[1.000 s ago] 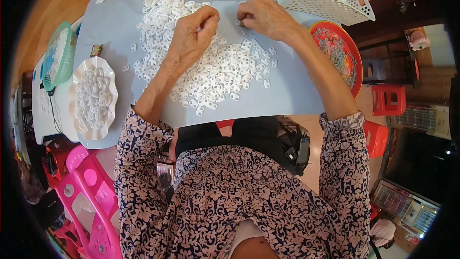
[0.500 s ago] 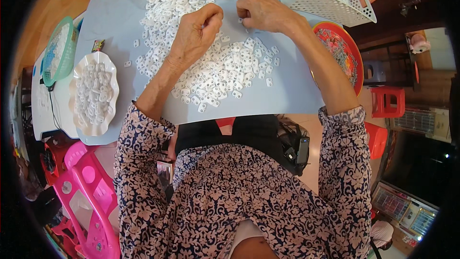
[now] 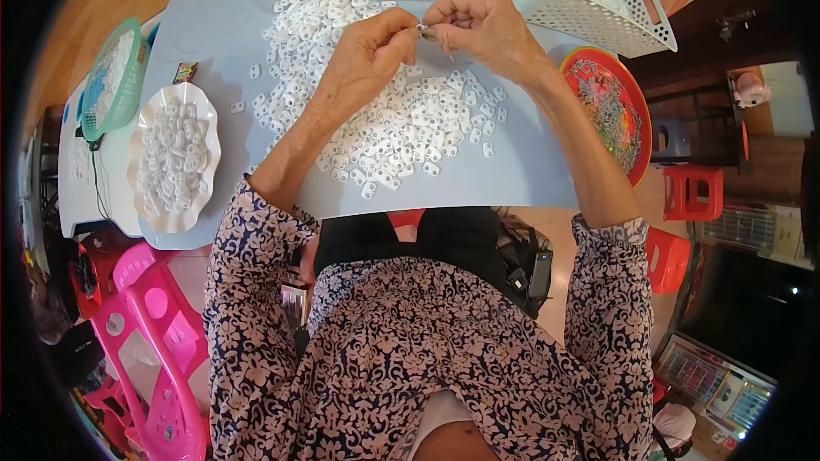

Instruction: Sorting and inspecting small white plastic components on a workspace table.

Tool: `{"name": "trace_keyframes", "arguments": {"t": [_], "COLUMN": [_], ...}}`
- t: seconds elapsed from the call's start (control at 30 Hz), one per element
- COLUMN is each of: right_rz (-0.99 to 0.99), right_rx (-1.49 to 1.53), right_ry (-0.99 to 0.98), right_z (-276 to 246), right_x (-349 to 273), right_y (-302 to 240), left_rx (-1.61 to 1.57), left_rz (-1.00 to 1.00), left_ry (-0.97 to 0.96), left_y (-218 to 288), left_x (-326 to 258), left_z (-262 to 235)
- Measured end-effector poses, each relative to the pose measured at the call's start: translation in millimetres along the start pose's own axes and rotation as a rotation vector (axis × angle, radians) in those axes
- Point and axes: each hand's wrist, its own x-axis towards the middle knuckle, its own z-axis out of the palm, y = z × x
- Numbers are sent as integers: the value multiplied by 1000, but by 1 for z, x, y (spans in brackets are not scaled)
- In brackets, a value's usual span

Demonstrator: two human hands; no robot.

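My left hand (image 3: 371,51) and my right hand (image 3: 487,34) meet over the far part of the table, their fingertips almost touching. Both are closed in a pinch. A tiny piece (image 3: 421,27), whitish with a darker grey end, shows between the fingertips; it is too small to name. Below and left of the hands, small white plastic pieces with two holes (image 3: 401,141) lie in a wide loose heap on the blue-grey table (image 3: 530,162). A scalloped white dish (image 3: 213,132) at the left is heaped with similar white pieces.
A white perforated basket (image 3: 628,30) of white pieces stands at the far right. Below it is a red round tray (image 3: 642,111) of small grey pieces. At the left are a green basket (image 3: 135,81), a small colourful packet (image 3: 184,72) and a pink plastic chair (image 3: 158,333).
My hands have come together from a small gap, and the right has turned so its fingers show. A tiny piece now shows between them. The whole view has shifted slightly.
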Motion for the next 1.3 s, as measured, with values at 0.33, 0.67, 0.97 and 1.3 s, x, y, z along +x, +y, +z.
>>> {"name": "trace_keyframes", "arguments": {"t": [0.33,0.67,0.97,1.3], "right_rz": [-72,17,-169,-178], "right_rx": [92,-359,-978,-796], "right_ry": [118,398,174,218], "right_z": [12,-21,-15,-22], "right_x": [-6,-8,28,32], "right_y": [12,24,35,37], "left_rx": [-115,-148,-177,-199], "left_rz": [-43,-103,-84,-78], "left_ry": [31,23,114,123], "left_y": [-2,-6,-3,-2], "left_x": [1,1,2,2], "left_z": [5,1,3,2]}}
